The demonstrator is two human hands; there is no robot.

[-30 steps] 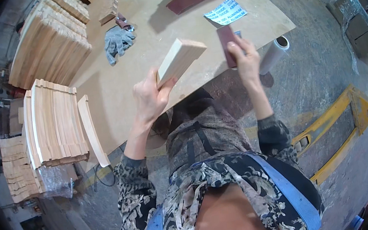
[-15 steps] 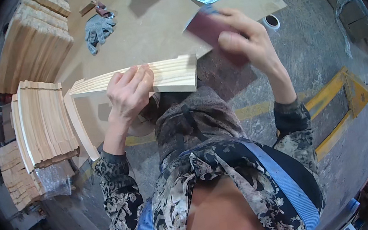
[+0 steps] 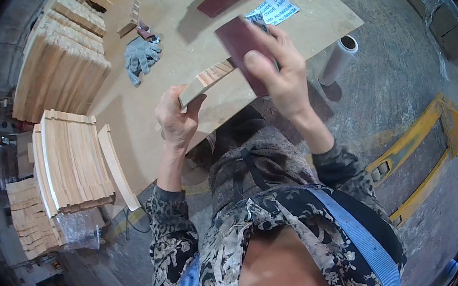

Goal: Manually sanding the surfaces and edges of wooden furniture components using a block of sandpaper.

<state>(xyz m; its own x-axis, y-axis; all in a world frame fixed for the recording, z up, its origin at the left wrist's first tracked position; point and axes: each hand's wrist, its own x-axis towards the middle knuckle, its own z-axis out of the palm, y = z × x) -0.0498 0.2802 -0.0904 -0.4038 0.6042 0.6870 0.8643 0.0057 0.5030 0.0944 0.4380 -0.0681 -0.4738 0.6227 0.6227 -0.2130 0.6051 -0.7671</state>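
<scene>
My left hand [image 3: 175, 118] is closed around one end of a pale wooden slat [image 3: 207, 81], which is tilted above the near edge of the table. In my right hand [image 3: 284, 73] is a dark red sheet of sandpaper [image 3: 234, 38], pinched with the thumb on its front and its printed backing partly showing behind. The sandpaper overlaps the slat's right end from this view, hiding it; whether they touch I cannot tell.
Wooden slats stand in stacks [image 3: 74, 162] at the left, beside a single curved slat [image 3: 119, 171]. On the table [image 3: 317, 23] lie a grey glove [image 3: 141, 56] and more sandpaper [image 3: 221, 0]. A plastic wrap roll [image 3: 336, 62] and a yellow pallet jack [image 3: 411, 138] are on the floor to the right.
The slat has turned from lying lengthwise to being tilted, gripped near one end. My right hand has brought the sandpaper left and down, close to it. The whole view has shifted.
</scene>
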